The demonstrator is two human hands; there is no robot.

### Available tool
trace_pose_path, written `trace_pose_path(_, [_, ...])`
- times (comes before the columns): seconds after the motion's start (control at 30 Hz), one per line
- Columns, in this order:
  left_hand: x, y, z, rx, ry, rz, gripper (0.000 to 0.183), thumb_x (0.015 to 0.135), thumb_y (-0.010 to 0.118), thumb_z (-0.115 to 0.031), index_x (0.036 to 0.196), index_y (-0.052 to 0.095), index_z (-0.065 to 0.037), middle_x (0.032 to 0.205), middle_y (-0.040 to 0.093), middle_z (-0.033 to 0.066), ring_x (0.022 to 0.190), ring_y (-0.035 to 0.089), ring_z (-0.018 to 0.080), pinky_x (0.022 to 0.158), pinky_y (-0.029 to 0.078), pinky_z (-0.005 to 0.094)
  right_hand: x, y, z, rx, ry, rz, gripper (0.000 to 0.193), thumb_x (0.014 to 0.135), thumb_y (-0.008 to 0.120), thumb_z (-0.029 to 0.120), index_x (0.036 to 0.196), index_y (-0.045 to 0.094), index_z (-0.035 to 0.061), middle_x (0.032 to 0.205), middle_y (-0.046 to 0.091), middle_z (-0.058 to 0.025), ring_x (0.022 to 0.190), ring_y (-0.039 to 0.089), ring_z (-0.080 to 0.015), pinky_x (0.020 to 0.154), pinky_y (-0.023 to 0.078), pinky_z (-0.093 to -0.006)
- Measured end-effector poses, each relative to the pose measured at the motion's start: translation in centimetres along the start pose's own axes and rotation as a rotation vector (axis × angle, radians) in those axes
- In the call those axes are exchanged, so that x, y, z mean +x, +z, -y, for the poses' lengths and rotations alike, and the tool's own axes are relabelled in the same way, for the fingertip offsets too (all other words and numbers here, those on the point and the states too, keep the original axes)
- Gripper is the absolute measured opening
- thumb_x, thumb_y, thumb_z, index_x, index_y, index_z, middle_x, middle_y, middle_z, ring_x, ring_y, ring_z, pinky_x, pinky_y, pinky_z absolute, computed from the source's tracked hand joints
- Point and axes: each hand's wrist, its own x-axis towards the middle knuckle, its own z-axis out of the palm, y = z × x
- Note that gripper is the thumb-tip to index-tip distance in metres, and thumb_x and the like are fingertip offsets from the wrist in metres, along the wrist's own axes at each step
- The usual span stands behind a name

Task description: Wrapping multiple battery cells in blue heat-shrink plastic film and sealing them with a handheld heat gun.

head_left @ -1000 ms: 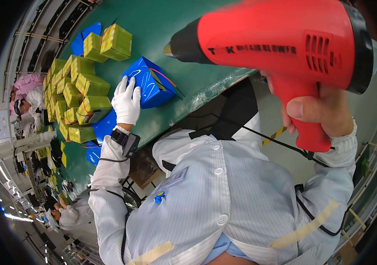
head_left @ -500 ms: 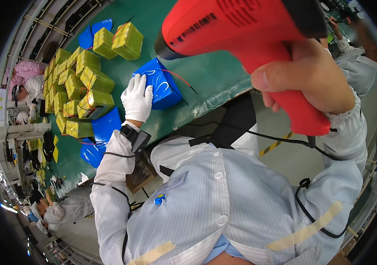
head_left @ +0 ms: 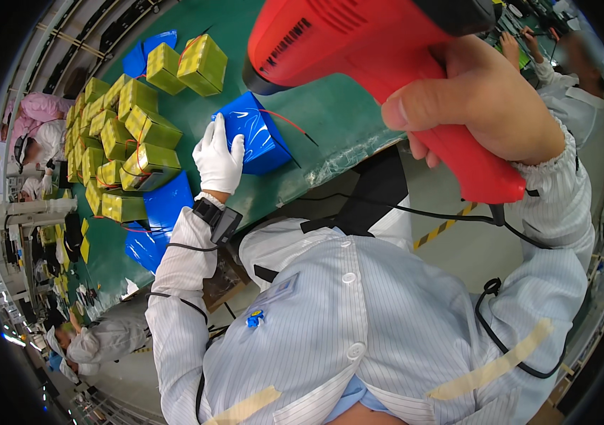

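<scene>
A red heat gun (head_left: 365, 64) with a dark nozzle is gripped by my bare right hand (head_left: 472, 106), its fingers wrapped round the handle. The nozzle hangs over the bench, above and to the right of a block wrapped in glossy blue film (head_left: 252, 131). My left hand (head_left: 218, 159), in a white glove, lies against the left side of that block with fingers stretched out and thumb apart. A red wire (head_left: 284, 119) with a dark end sticks out from the block's top right.
Many yellow taped blocks (head_left: 149, 166) with red wires crowd the green bench (head_left: 344, 117) at left. Blue film sleeves (head_left: 167, 202) lie near them. The gun's black cord (head_left: 415, 210) crosses my front. Other people work at the far left and upper right.
The heat gun and my right hand have shifted slightly left. My left hand stays on the blue-wrapped block, its fingers slightly rearranged.
</scene>
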Motion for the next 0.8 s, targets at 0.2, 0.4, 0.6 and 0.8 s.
trace_pose_path(0.2, [0.0, 0.0, 0.0, -0.002, -0.004, 0.018, 0.063, 0.095, 0.063, -0.034, 0.148, 0.048, -0.004, 0.134, 0.06, 0.0208, 0.115, 0.061, 0.0368, 0.101, 0.042, 0.0472, 0.7, 0.3, -0.2, -0.003, -0.047, 0.024, 0.042, 0.076, 0.077, 0.022, 0.103, 0.063, -0.0072, 0.077, 0.065, -0.0094, 0.059, 0.066, -0.0163, 0.052, 0.055, -0.0286])
trace_pose_path(0.4, [-0.1, 0.2, 0.1, -0.002, 0.0, 0.01, 0.063, 0.095, 0.063, -0.034, 0.147, 0.048, -0.003, 0.135, 0.06, 0.0213, 0.116, 0.061, 0.0371, 0.102, 0.042, 0.0475, 0.3, -0.4, -0.8, -0.019, 0.021, 0.062, 0.04, 0.077, 0.077, 0.02, 0.103, 0.063, -0.0074, 0.083, 0.065, -0.0096, 0.059, 0.065, -0.0165, 0.052, 0.055, -0.0297])
trace_pose_path(0.6, [-0.1, 0.5, 0.3, -0.014, -0.008, 0.012, 0.063, 0.095, 0.064, -0.035, 0.148, 0.049, -0.004, 0.136, 0.06, 0.0216, 0.117, 0.061, 0.0376, 0.103, 0.042, 0.0478, -1.3, -0.1, -2.2, 0.106, -0.012, 0.018, 0.052, 0.076, 0.08, 0.015, 0.121, 0.06, -0.0031, 0.087, 0.066, -0.0111, 0.061, 0.065, -0.018, 0.053, 0.054, -0.0317])
trace_pose_path(0.8, [0.3, 0.8, 0.6, -0.045, -0.03, 0.024, 0.064, 0.095, 0.065, -0.037, 0.148, 0.049, -0.005, 0.137, 0.061, 0.02, 0.12, 0.061, 0.0359, 0.103, 0.041, 0.0476, -2.4, -1.0, -3.2, 0.129, 0.03, 0.072, 0.057, 0.077, 0.079, 0.008, 0.128, 0.057, -0.0013, 0.089, 0.067, -0.0111, 0.062, 0.065, -0.0187, 0.055, 0.055, -0.0329])
